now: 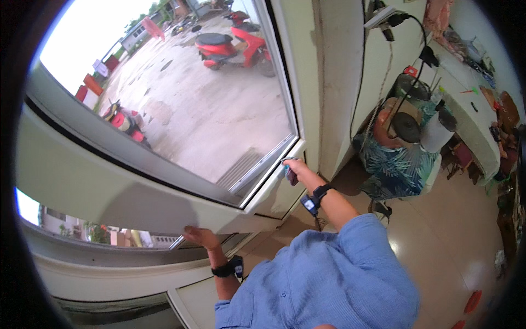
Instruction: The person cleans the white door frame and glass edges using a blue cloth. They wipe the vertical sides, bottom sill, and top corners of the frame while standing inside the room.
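Note:
My right hand (296, 168) holds a bunched cloth (291, 176), partly dark purple and partly teal, against the pale frame below the door's glass pane. The white door (148, 205) stands at a slant before me, its large pane (181, 103) giving onto a yard. Lower down, my left hand (201, 237) grips the door's free edge; some of its fingers are hidden. Both wrists carry black straps with small devices.
On the right, a leaf-patterned cloth (398, 168) covers a stand bearing a black-lidded pot (406, 126) and a white container (437, 129). Cords hang from a wall socket (384, 17). A curved white counter (472, 127) lies beyond. Outside, a red scooter (236, 47) is parked.

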`<state>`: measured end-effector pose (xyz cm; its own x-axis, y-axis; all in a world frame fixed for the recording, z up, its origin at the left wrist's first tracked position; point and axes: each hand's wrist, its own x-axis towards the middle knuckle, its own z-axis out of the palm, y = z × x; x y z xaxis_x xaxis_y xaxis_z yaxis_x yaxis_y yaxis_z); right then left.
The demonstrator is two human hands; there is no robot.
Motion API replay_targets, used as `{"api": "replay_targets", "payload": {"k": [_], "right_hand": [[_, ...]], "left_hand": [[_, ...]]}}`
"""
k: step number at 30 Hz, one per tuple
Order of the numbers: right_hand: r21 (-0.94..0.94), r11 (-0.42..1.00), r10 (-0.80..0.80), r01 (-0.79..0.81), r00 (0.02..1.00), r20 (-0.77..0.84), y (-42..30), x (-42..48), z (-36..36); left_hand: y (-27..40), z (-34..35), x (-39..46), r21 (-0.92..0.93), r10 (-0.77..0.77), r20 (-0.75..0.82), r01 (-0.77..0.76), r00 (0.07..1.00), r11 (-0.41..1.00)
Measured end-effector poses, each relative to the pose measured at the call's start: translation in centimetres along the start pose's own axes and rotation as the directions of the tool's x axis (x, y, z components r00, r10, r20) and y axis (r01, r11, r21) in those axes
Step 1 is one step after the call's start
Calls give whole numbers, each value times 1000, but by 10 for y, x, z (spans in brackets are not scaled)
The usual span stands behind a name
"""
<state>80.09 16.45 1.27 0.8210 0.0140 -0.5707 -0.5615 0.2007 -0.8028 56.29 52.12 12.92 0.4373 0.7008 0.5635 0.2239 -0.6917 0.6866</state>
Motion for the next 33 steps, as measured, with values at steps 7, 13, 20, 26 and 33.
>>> {"api": "replay_targets", "payload": {"k": [7,13,20,26,33], "right_hand": [[10,998,-55,66,891,-450,-25,33,-25],[-29,993,-112,112,854,-508,-47,30,-27],[75,980,-131,182,889,-439,-36,78,-65],[559,829,-52,15,997,51,-28,29,-71],[290,915,-232,280,954,-189,-18,41,-54]], "left_hand": [[55,4,6,-532,-66,3,58,998,845],[54,-5,0,-405,-21,-99,-21,995,914],[71,9,4,-456,-31,-67,-3,997,890],[98,-3,2,-475,-69,-164,-17,984,880],[50,1,4,-532,-100,-71,47,992,845]]}}
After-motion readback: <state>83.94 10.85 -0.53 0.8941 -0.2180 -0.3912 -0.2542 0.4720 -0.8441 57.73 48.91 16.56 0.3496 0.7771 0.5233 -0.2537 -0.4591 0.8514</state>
